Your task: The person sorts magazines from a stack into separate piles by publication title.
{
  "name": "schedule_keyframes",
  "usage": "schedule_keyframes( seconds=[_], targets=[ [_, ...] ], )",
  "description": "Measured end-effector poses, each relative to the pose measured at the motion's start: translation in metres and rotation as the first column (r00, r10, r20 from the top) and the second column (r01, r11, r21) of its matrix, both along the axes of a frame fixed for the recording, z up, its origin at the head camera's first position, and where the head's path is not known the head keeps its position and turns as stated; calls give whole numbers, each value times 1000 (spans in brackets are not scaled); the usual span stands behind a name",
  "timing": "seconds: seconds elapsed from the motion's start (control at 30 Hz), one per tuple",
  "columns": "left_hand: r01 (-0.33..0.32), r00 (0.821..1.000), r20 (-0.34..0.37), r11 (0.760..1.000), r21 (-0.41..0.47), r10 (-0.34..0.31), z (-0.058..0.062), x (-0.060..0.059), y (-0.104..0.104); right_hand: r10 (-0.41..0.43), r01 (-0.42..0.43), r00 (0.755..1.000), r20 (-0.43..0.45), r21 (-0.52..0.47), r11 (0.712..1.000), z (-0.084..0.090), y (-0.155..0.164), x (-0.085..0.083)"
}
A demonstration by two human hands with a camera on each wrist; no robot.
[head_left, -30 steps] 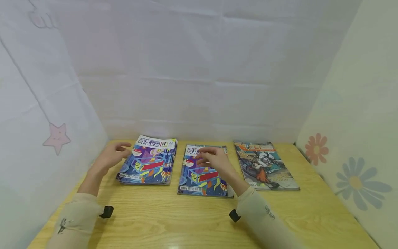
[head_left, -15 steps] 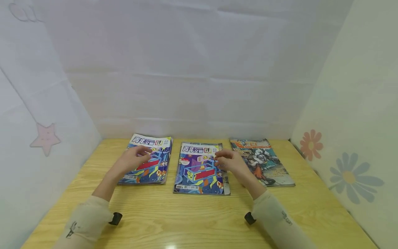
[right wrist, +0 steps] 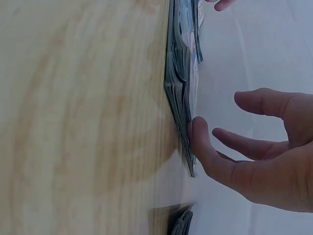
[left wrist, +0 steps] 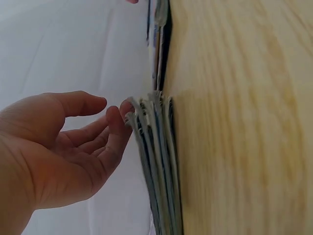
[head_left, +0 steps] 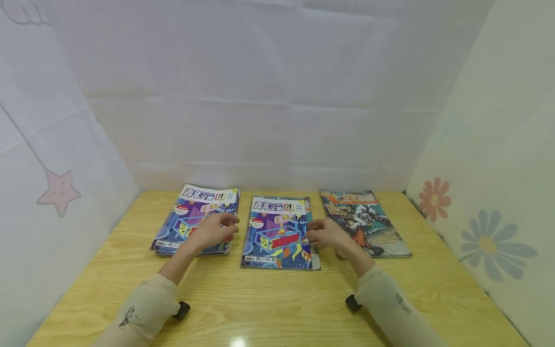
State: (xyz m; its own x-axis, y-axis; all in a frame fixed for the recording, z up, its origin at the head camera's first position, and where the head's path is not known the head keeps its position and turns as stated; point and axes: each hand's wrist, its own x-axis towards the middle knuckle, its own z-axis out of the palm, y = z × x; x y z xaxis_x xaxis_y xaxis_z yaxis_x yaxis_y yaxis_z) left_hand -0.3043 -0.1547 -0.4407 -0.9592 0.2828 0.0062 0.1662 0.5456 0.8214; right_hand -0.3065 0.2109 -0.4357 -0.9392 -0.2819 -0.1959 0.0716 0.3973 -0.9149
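On the left lies a stack of magazines [head_left: 173, 229] with purple-blue covers. My left hand [head_left: 213, 231] hovers over its right side, fingers loosely bent and holding nothing. In the left wrist view my left hand [left wrist: 78, 142] has thumb and fingers apart beside the layered magazine edges [left wrist: 156, 161]. A second pile of magazines [head_left: 270, 236] lies in the middle, the same cover on top and another sticking out at its right. My right hand [head_left: 329, 233] is at that right edge. In the right wrist view a finger of my right hand [right wrist: 264, 166] meets the pile's edge [right wrist: 181, 103]; thumb stands off.
A third magazine pile [head_left: 368, 224] with an illustrated cover lies to the right, partly behind my right hand. The wooden table [head_left: 260, 303] runs to a white cloth backdrop [head_left: 260, 120], with cloth side walls showing a star [head_left: 59, 192] and flowers [head_left: 487, 245].
My left hand has moved right, from the left stack's left side to its right side. My right hand has shifted right, from over the middle pile to its right edge. The view has shifted slightly.
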Motion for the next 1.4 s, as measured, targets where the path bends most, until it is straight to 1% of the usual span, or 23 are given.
schedule_keyframes(
  seconds=[0.07, 0.2, 0.33, 0.43, 0.57, 0.63, 0.7, 0.73, 0.77, 0.8, 0.83, 0.87, 0.9, 0.97, 1.0, 1.03, 1.1, 1.23, 1.4],
  targets=[
    [1, 1000, -11, 1000, -22, -1, -3, -2, 6, -2, 2, 1000, 10, -10, 1000, -3, 1, -2],
    [-17, 1000, -23, 998, -66, 15, -9, -5, 18, -20, 20, 1000, 14, -18, 1000, -8, 1, -5],
    [-17, 1000, -24, 994, -108, 15, -11, -8, 30, -23, 23, 1000, 16, -12, 1000, -13, 0, -7],
    [-26, 999, -22, 992, -124, 23, -9, -10, 36, -33, 33, 999, 2, 3, 999, -14, -2, -8],
    [-78, 997, -14, 991, -106, 77, -5, -10, 39, -47, 47, 999, 0, 7, 999, -11, -5, -7],
    [-100, 995, -9, 993, -66, 99, -4, -10, 40, -48, 48, 999, 5, 1, 999, -10, -6, -6],
    [-119, 993, 24, 993, 9, 119, -4, -10, 41, -49, 49, 999, 7, -3, 999, -9, -6, -6],
    [-124, 991, 51, 991, 58, 121, -4, -11, 41, -50, 50, 999, 8, -6, 999, -9, -6, -5],
    [-123, 989, 98, 984, 126, 111, -5, -11, 42, -53, 53, 999, 10, -8, 999, -9, -6, -5],
    [-115, 983, 161, 971, 209, 82, -7, -12, 42, -56, 56, 998, 11, -8, 998, -10, -5, -5],
    [-117, 973, 224, 954, 277, 54, -8, -12, 43, -60, 60, 998, 16, -12, 998, -11, -5, -5],
    [-121, 959, 284, 933, 338, 21, -10, -13, 44, -65, 65, 998, 21, -16, 998, -12, -5, -5],
    [-125, 942, 334, 916, 381, -11, -11, -13, 45, -70, 71, 997, 27, -18, 997, -13, -5, -5],
    [-127, 912, 404, 889, 440, -70, -13, -12, 45, -69, 70, 997, 28, -18, 997, -14, -5, -5],
    [-123, 905, 418, 888, 443, -82, -14, -11, 45, -71, 72, 997, 32, -18, 997, -15, -5, -5],
    [-119, 902, 423, 891, 437, -87, -14, -11, 44, -73, 74, 997, 37, -21, 997, -15, -6, -4],
    [-102, 906, 413, 896, 432, -95, -15, -9, 44, -70, 71, 997, 37, -25, 997, -15, -6, -4],
    [-106, 917, 388, 880, 462, -93, -15, -8, 44, -70, 72, 997, 45, -56, 996, -14, -7, -4],
    [-117, 939, 337, 867, 483, -61, -9, -5, 45, -91, 96, 994, 66, -86, 992, -15, -8, -4]
  ],
)
